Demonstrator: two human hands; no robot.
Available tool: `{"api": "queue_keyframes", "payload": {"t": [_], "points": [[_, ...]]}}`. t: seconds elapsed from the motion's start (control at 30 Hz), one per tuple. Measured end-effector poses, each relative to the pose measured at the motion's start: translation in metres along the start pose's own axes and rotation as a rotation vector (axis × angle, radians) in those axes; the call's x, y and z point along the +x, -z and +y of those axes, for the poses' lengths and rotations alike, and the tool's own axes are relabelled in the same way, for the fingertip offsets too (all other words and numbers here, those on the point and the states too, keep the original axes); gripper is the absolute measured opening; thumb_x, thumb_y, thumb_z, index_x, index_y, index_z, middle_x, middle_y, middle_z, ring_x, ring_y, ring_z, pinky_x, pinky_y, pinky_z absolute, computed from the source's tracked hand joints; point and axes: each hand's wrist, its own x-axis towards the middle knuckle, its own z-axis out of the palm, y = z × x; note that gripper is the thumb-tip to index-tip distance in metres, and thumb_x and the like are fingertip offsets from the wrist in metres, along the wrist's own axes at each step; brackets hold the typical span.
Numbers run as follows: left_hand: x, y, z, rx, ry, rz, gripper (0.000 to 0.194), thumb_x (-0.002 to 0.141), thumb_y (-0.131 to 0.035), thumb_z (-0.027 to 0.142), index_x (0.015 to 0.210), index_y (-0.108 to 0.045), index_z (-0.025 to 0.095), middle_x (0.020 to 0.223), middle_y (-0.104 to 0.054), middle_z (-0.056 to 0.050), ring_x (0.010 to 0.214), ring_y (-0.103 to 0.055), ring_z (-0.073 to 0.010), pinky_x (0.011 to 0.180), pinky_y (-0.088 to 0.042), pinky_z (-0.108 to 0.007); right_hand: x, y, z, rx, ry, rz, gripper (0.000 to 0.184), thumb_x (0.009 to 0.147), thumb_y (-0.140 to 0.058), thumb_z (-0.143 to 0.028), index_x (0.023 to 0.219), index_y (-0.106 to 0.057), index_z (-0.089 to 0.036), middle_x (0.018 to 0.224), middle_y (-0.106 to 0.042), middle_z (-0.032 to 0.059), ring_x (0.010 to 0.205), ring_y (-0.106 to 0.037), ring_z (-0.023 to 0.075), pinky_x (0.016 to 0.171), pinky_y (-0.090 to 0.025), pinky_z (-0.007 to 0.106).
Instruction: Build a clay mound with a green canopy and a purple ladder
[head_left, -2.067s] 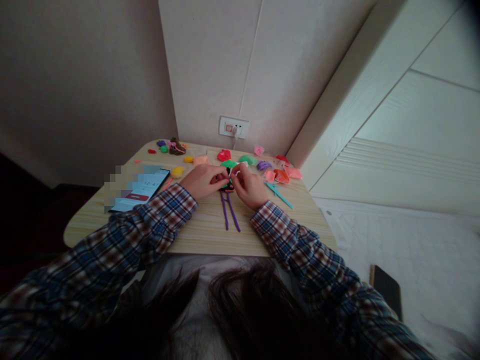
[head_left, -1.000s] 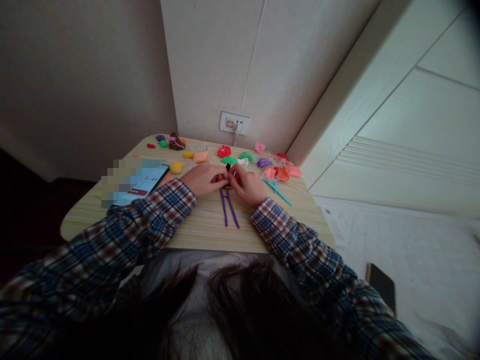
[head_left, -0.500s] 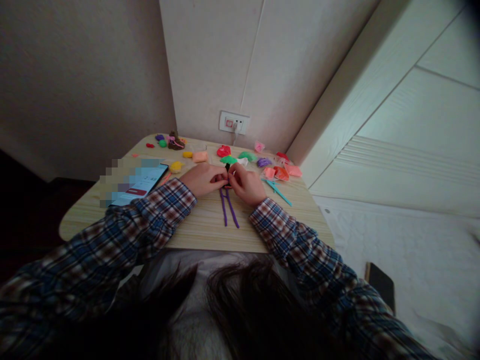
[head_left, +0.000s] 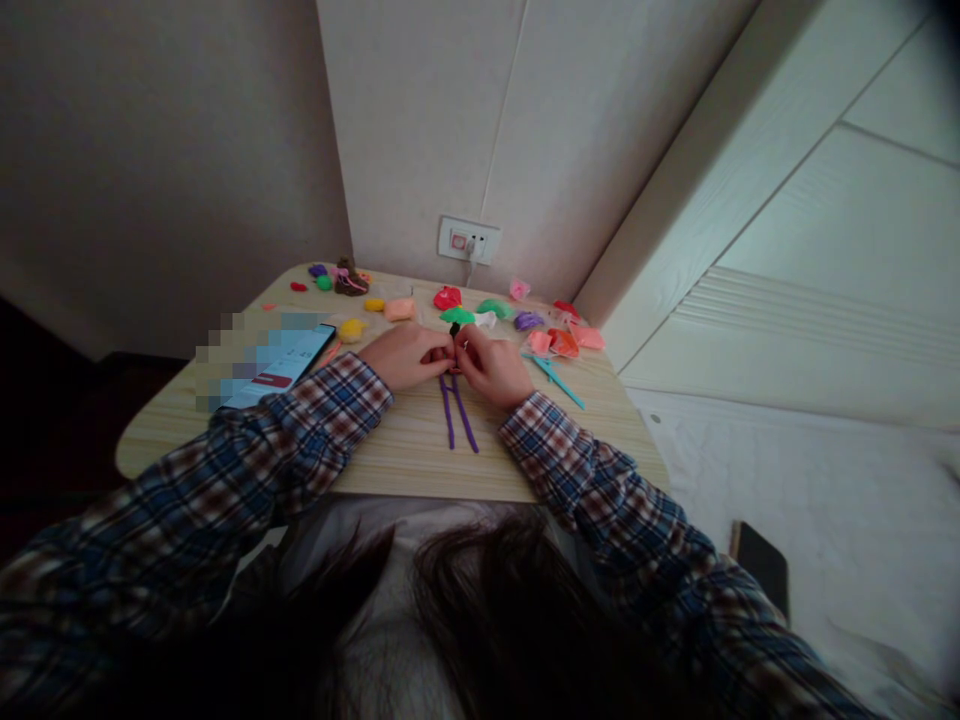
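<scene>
Covering more of the black piece (head_left: 454, 328) than two seconds ago, the left hand (head_left: 405, 357) sits at its left; purple strips (head_left: 464, 415) point through open room to the near edge of the bench (head_left: 405, 462); the right hand (head_left: 496, 369) sits at the piece's right. Whether either grip clamps it, I cannot tell.

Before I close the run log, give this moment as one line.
left hand: at black piece; right hand: at black piece; purple strips: on table
</scene>
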Motion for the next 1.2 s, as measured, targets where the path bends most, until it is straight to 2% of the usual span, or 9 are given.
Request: {"api": "queue_keyframes", "payload": {"t": [0.2, 1.2], "points": [[-0.0006, 0.0016, 0.0022, -0.022, -0.005, 0.000, 0.012, 0.077, -0.053, 0.021, 0.071, -0.061, 0.014, 0.058, -0.059, 0.000, 0.052, -0.052, -0.0111, 0.050, -0.033, -0.020, 0.0005, 0.0007, -0.0010, -0.005, 0.015, -0.038, 0.013, 0.087, -0.039, -0.024, 0.089, -0.051, -0.019, 0.065, -0.059, 0.0017, 0.057, -0.053, 0.0166, 0.053, -0.031, 0.025], [0.0003, 0.0020, 0.0023, 0.016, 0.000, -0.035, 0.015, 0.080, -0.053, 0.023, 0.074, -0.063, 0.013, 0.060, -0.058, 0.000, 0.055, -0.052, -0.0115, 0.052, -0.033, -0.021, 0.0001, 0.0025, -0.0017, -0.028, 0.011, -0.066, 0.016, 0.086, -0.037, -0.025, 0.089, -0.052, -0.019, 0.068, -0.059, 0.0025, 0.061, -0.053, 0.0176, 0.057, -0.031, 0.026]]}}
